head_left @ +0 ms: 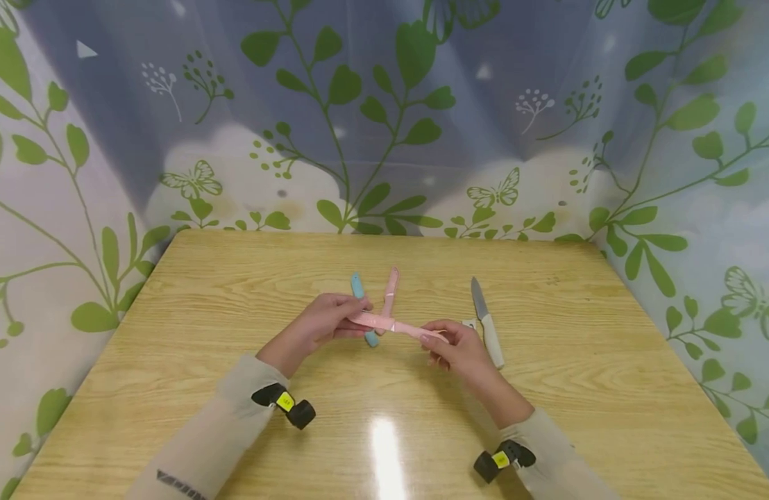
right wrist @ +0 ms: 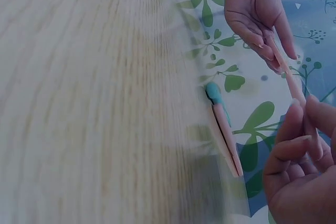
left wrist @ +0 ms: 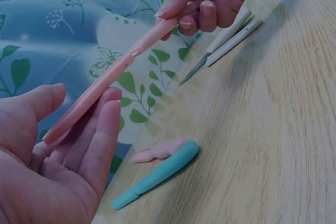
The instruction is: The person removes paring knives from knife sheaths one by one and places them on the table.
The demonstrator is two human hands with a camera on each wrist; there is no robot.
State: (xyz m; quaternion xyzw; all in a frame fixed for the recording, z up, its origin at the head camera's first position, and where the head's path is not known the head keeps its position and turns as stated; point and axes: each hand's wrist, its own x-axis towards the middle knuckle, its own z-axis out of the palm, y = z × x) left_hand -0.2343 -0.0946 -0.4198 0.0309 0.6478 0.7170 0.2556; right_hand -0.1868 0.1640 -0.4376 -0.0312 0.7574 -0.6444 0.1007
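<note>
A pink sheathed knife [head_left: 375, 320], its seam showing near the middle, is held up between both hands. My right hand [head_left: 462, 349] pinches the narrower handle end between thumb and fingers. At the wider end, my left hand [head_left: 327, 319] bears it on extended fingers; in the left wrist view the thumb stands apart from it. Below on the table lie a turquoise piece [left wrist: 157, 174] of similar slim shape and another pink piece [left wrist: 160, 150], close together. The knife partly covers both in the head view.
A knife [head_left: 479, 297] with a steel blade and white handle lies right of the right hand, with another slim white piece [left wrist: 236, 43] beside it. Leaf-patterned cloth [head_left: 384, 139] borders the wooden table [head_left: 247, 264] at the back and sides.
</note>
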